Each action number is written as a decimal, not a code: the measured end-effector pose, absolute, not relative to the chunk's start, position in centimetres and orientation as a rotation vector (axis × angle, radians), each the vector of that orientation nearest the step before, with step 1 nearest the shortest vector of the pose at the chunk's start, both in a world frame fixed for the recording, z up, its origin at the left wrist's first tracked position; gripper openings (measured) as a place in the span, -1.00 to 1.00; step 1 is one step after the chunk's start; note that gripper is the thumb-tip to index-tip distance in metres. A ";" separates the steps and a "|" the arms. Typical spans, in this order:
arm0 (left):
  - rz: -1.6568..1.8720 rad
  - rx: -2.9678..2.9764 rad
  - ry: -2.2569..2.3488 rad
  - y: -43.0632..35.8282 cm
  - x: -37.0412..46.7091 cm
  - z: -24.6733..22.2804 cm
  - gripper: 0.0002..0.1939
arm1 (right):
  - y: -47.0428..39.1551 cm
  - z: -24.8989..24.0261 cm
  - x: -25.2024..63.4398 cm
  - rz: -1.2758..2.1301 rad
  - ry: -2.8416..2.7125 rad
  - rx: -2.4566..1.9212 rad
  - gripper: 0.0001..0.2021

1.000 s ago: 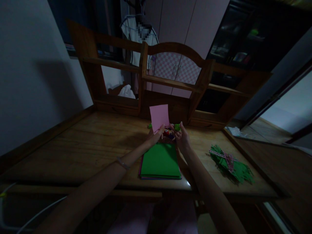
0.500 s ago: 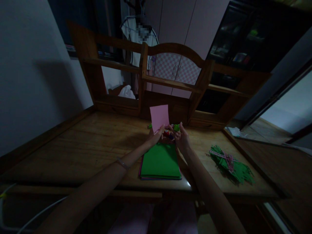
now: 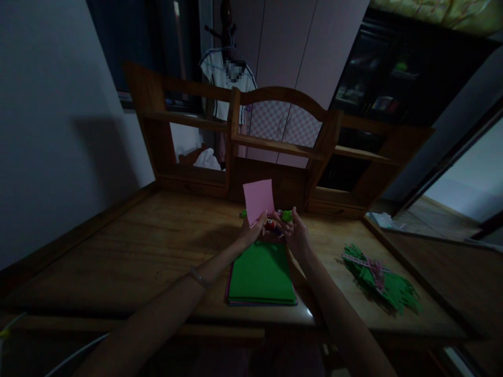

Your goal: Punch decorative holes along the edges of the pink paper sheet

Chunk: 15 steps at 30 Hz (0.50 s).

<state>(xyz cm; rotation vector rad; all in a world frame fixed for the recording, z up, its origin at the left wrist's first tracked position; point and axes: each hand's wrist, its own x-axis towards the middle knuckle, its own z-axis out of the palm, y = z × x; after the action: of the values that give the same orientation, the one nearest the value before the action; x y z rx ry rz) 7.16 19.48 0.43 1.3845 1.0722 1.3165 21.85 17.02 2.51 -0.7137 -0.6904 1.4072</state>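
The left hand is closed on the lower edge of a pink sheet of paper, thumb in front, so that the sheet stands up at a slight tilt above the surface; a thin bracelet circles that wrist. The right hand is just beside it, its fingers pointing toward the sheet's lower right corner; whether they are clamped on anything cannot be told. A small green object shows by the right thumb, and a red and dark item sits between the two hands, too small to make out. Nearer the person lies a neat stack of paper, its top sheet green, with pinkish edges showing beneath at the left. Well to the right, on the same surface, is a heap of green fringed paper with pink patterned strips across it. A wooden shelf unit rises along the far edge; beyond it hang a white top with dark trim and, to the right, checked cupboard doors.
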 end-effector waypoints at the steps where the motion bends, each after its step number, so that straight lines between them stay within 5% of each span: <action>1: 1.322 1.386 1.057 19.6 7.2 0.2 -0.47 | 17.0 2.5 21.9 1.413 -0.691 -0.713 -0.72; 15: 1.295 1.236 1.049 20.2 7.2 0.1 -0.51 | 17.0 2.8 22.3 1.427 -0.663 -0.640 -0.72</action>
<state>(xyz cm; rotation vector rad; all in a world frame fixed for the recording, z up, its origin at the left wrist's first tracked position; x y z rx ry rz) 7.17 20.18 0.07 1.2360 1.0493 1.2947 22.32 16.95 2.81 -0.6400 -0.6628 1.4268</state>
